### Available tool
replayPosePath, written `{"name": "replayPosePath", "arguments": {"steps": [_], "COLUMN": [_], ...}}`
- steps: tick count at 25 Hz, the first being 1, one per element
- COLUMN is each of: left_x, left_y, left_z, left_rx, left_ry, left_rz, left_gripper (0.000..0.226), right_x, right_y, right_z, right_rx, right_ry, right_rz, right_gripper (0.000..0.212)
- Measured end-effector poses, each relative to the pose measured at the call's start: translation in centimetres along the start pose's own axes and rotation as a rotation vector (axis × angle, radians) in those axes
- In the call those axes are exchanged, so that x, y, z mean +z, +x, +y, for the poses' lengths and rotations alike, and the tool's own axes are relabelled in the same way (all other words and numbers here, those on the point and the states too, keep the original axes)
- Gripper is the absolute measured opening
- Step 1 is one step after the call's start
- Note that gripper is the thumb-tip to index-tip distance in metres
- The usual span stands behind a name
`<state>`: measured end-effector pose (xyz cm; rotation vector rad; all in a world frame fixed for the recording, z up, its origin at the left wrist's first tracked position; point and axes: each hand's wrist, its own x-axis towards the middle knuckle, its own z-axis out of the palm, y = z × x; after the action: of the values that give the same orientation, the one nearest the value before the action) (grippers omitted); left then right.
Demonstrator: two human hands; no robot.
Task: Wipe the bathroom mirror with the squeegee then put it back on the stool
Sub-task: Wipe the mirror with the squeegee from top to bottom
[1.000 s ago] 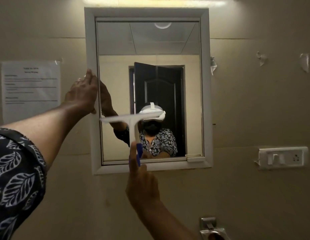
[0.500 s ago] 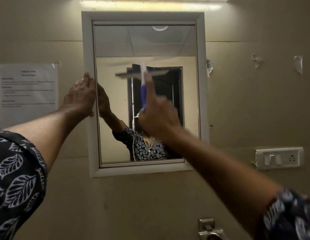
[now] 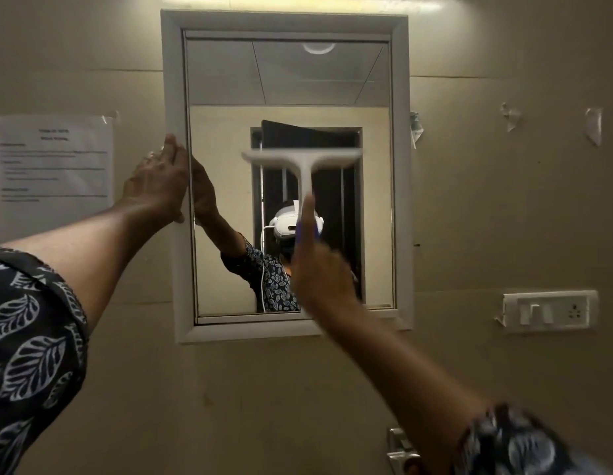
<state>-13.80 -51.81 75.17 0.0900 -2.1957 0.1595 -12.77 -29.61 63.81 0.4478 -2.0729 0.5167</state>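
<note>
Sliding lower down the white-framed wall mirror (image 3: 399, 166), the white T-shaped squeegee (image 3: 303, 159) stayed gripped by curled fingers of the right hand (image 3: 322, 272); the left hand (image 3: 154, 186) still pressed straight, closed fingers on the frame.

White squeegee (image 3: 303, 161) against framed mirror (image 3: 399, 166)

The right hand (image 3: 320, 272) drew the squeegee (image 3: 303, 166) down from the mirror's (image 3: 373, 207) upper part toward mid-frame.
</note>
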Motion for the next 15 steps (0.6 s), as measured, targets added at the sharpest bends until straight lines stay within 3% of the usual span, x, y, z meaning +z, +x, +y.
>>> {"name": "replayPosePath", "arguments": {"steps": [6, 13, 15], "left_x": [0.0, -0.3, -0.3], "left_y": [0.0, 0.0, -0.1], "left_z": [0.1, 0.3, 0.3], "left_rx": [-0.007, -0.003, 0.0], "left_ry": [0.01, 0.039, 0.041], "left_rz": [-0.009, -0.013, -0.01], "left_gripper": [0.11, 0.108, 0.107], "right_x": [3.4, -1.6, -4.2], "right_y": [-12.5, -14.2, -12.6], "right_z": [0.4, -2.6, -3.1], "right_rx": [0.146, 0.303, 0.303], "right_ry": [0.104, 0.099, 0.164], "right_rz": [-0.326, -0.682, -0.667], "right_gripper": [0.1, 0.093, 0.096]}}
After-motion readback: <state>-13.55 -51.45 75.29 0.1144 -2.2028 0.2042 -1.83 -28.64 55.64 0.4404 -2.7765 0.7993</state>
